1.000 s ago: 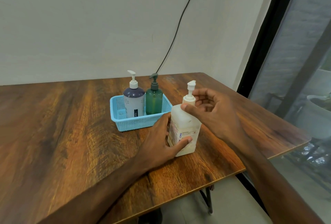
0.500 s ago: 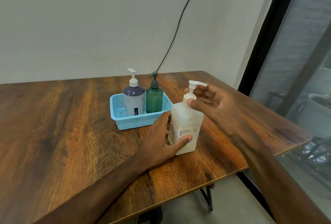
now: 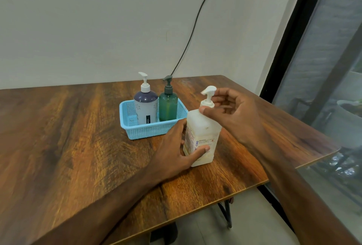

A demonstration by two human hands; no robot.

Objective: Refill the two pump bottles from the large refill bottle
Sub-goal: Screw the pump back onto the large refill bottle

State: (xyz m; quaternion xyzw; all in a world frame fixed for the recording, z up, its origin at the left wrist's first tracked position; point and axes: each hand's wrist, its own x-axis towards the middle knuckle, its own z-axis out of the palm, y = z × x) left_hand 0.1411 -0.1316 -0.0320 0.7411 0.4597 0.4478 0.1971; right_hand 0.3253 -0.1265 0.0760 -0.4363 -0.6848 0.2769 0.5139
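The large white refill bottle (image 3: pixel 203 127) stands upright on the wooden table (image 3: pixel 68 137), its white pump head (image 3: pixel 208 90) on top. My left hand (image 3: pixel 176 150) grips the bottle's lower body from the left. My right hand (image 3: pixel 233 111) pinches the pump collar, thumb in front and fingers behind. Behind and to the left, a white and purple pump bottle (image 3: pixel 146 105) and a green pump bottle (image 3: pixel 168 105) stand side by side in a light blue basket (image 3: pixel 148 132), both with pumps on.
The table's right and near edges run close to the refill bottle. A dark-framed glass wall (image 3: pixel 323 68) lies to the right. A black cable (image 3: pixel 194 25) hangs down the wall behind the basket.
The refill bottle's pump head has turned, its nozzle swinging from right toward the left. My right hand's fingers shifted around the collar. My left hand has kept its grip.
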